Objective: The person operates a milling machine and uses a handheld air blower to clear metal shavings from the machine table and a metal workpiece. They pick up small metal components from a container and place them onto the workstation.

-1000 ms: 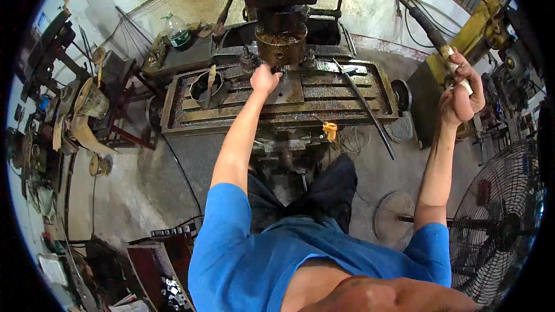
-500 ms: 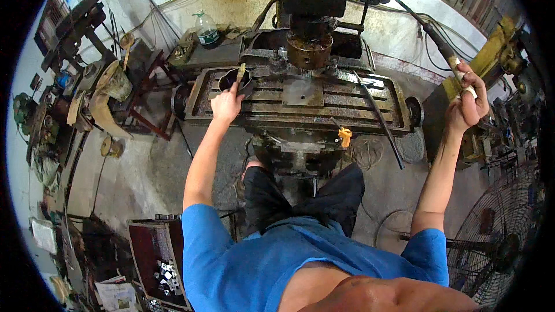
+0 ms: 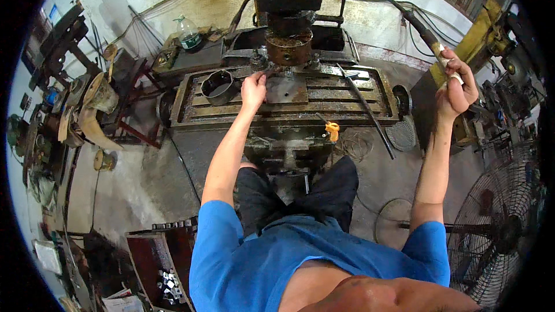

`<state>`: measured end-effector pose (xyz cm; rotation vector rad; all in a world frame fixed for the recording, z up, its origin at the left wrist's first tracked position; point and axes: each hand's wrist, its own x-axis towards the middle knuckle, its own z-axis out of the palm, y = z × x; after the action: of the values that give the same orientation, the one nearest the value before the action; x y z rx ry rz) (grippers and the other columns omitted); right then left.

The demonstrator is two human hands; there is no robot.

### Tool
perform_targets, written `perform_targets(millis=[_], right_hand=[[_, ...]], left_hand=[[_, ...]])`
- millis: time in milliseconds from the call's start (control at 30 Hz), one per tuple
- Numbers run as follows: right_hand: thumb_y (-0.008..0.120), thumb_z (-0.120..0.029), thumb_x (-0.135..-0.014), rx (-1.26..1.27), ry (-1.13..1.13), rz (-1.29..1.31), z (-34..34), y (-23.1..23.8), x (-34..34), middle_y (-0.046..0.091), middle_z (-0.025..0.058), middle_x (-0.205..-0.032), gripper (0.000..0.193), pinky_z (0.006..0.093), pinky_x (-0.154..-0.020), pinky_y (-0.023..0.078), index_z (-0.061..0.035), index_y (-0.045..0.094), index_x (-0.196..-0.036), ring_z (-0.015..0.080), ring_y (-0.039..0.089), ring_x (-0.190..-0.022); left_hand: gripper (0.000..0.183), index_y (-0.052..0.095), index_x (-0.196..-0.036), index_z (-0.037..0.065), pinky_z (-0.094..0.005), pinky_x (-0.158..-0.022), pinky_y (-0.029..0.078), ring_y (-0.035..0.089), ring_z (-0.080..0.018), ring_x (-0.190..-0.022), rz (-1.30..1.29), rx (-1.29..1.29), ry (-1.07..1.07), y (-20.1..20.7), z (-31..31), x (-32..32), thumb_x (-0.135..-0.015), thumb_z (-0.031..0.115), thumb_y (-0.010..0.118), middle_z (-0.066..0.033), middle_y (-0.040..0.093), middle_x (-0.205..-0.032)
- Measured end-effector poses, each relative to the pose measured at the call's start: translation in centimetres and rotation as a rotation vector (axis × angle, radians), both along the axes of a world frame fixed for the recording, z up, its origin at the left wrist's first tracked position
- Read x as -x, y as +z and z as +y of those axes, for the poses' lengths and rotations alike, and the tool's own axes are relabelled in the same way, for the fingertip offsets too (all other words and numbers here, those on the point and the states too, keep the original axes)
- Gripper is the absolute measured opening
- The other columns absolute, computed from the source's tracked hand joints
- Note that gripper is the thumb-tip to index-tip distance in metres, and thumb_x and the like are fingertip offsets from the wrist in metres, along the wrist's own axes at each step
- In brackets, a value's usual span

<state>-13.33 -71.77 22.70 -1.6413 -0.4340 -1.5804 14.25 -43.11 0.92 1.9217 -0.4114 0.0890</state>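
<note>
My left hand (image 3: 253, 91) is closed over the slotted machine table (image 3: 341, 108), its fingers around a brush (image 3: 268, 72) that is mostly hidden. The brush's dark end points at the work area below the round, oily spindle head (image 3: 288, 48). Just left of that hand, a dark round pot (image 3: 218, 88) stands on the table with some liquid in it. High on the right, my right hand (image 3: 457, 89) is wrapped round the pale, wrapped end of a long lever (image 3: 428, 36) running up to the machine.
A dark bar (image 3: 368, 112) lies across the table's right side, overhanging the front edge. A yellow air gun (image 3: 332, 131) hangs at the front. Behind is a clear plastic bottle (image 3: 189, 33). A caged fan (image 3: 497, 225) stands at lower right, a bin (image 3: 153, 260) with metal pieces at lower left.
My left hand has moved right with the brush, from over the pot to near the spindle. My right hand stays on the lever. The whole view has shifted slightly.
</note>
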Motion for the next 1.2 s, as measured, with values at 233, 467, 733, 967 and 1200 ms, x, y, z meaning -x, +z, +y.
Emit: perform_targets(millis=[233,467,733,967,1200], right_hand=[[0.050,-0.012,-0.060,-0.075,0.033,-0.008,-0.1,-1.2,0.0,0.057,0.0157,-0.082,0.029,0.0445,-0.094,0.033,0.0087,0.056,-0.080,0.0287,0.055,-0.090],[0.044,-0.007,-0.057,-0.107,0.040,0.001,0.1,-2.6,0.0,0.058,0.0199,-0.086,0.029,0.0500,-0.097,0.031,0.0085,0.056,-0.078,0.0297,0.055,-0.091],[0.040,-0.004,-0.055,-0.080,0.031,0.007,-0.1,-4.1,-0.1,0.059,0.0215,-0.089,0.029,0.0515,-0.097,0.030,0.0078,0.055,-0.077,0.0306,0.055,-0.093],[0.044,-0.005,-0.059,-0.089,0.062,-0.009,0.0,-5.3,-0.3,0.059,0.0228,-0.089,0.023,0.0518,-0.099,0.028,0.0075,0.054,-0.075,0.0313,0.055,-0.094],[0.049,-0.008,-0.062,-0.123,0.125,0.008,-0.3,-6.9,-0.4,0.059,0.0237,-0.094,0.022,0.0462,-0.097,0.029,0.0063,0.055,-0.077,0.0364,0.052,-0.101]], left_hand=[[0.025,0.063,-0.098,0.004,-0.0379,-0.075,0.046,0.060,-0.0332,-0.087,-0.115,-0.103,0.081,-1.8,-2.7,-0.4,-0.081,0.020,0.054,-0.0185,0.063,-0.090],[0.025,0.062,-0.101,0.000,-0.0316,-0.064,0.046,0.061,-0.0204,-0.071,0.105,0.032,-0.020,-2.9,-1.3,-1.6,-0.083,0.016,0.055,-0.0139,0.065,-0.082],[0.024,0.061,-0.100,0.000,-0.0315,-0.059,0.045,0.060,-0.0201,-0.065,0.020,-0.015,-0.117,-1.7,0.0,1.7,-0.083,0.015,0.054,-0.0124,0.064,-0.075],[0.026,0.057,-0.107,-0.003,-0.0272,-0.043,0.043,0.052,-0.0120,-0.042,-0.168,-0.096,-0.178,-1.6,0.2,3.0,-0.086,0.012,0.051,-0.0083,0.057,-0.056],[0.027,0.056,-0.109,-0.003,-0.0262,-0.046,0.044,0.055,-0.0111,-0.049,-0.080,-0.047,-0.183,-1.9,0.9,3.0,-0.087,0.011,0.050,-0.0068,0.058,-0.065]])
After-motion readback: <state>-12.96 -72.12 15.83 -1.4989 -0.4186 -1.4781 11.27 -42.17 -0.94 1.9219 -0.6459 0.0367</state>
